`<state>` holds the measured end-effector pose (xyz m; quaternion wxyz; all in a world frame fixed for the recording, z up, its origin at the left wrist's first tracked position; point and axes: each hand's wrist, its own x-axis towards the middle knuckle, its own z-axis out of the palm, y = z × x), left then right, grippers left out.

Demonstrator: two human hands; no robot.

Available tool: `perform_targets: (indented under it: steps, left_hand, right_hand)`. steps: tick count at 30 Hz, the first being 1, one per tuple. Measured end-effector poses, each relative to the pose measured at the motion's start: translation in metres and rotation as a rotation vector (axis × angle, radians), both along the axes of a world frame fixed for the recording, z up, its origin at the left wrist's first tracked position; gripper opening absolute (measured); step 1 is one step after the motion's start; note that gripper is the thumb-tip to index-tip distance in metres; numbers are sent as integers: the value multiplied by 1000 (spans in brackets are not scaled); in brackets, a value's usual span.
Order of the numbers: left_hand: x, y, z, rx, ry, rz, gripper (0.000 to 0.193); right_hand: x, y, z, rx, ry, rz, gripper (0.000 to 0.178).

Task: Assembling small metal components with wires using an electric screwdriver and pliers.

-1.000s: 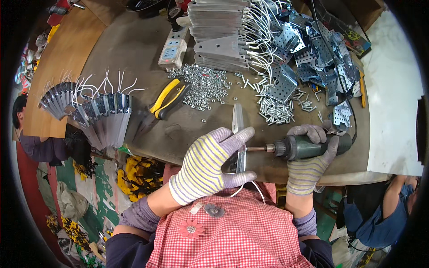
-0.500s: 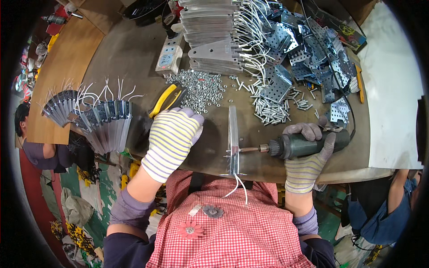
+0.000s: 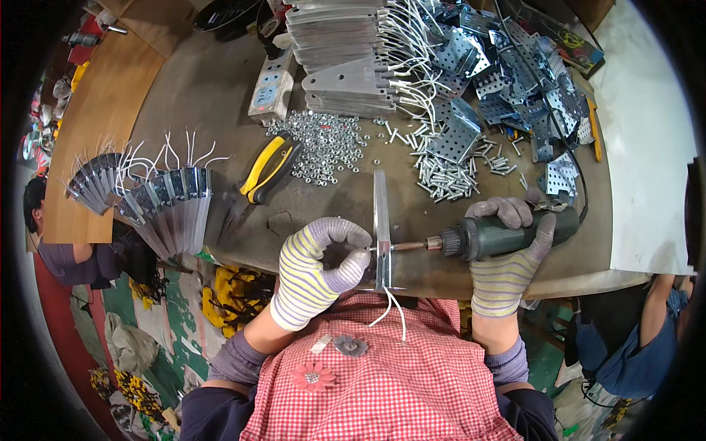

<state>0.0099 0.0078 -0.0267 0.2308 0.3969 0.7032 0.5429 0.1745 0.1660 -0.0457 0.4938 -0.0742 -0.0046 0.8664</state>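
A flat metal plate with a bracket [image 3: 382, 220] stands on edge at the table's front, two white wires hanging from its lower end. My left hand [image 3: 320, 270] is at its left side, thumb and forefinger pinched by a screw end; what they hold is too small to make out. On the right, my right hand [image 3: 507, 268] grips a dark green corded electric screwdriver [image 3: 507, 234]. The tool lies level, its bit meeting the bracket's right side. Both hands wear striped gloves.
Beyond the hands lie loose nuts [image 3: 323, 143], screws [image 3: 445, 176] and yellow-handled pliers [image 3: 268, 169]. Stacked wired plates [image 3: 342, 81], perforated brackets [image 3: 456, 132] and a power strip [image 3: 272, 90] sit farther back. Assembled pieces [image 3: 173, 202] fan out at left. Other people are at both sides.
My left hand has moved from beside the nuts and pliers, right and nearer, to the bracket's left side. The pliers now show fully. My right hand and the screwdriver have barely moved.
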Motion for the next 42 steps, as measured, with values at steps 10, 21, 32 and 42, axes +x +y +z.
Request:
perform_targets:
  steps: [10, 21, 32, 42]
  left_hand:
    - [1, 0, 1, 23, 116, 5, 14]
    - [0, 17, -12, 157, 512, -57, 11]
    - [-2, 21, -18, 193, 612, -102, 12]
    - [-3, 24, -17, 215, 631, -120, 10]
  right_hand:
    - [0, 0, 2, -20, 25, 6, 30]
    - [0, -1, 0, -14, 13, -2, 30]
    - [-3, -5, 3, 38, -33, -13, 30]
    - [-5, -2, 1, 86, -12, -26, 31]
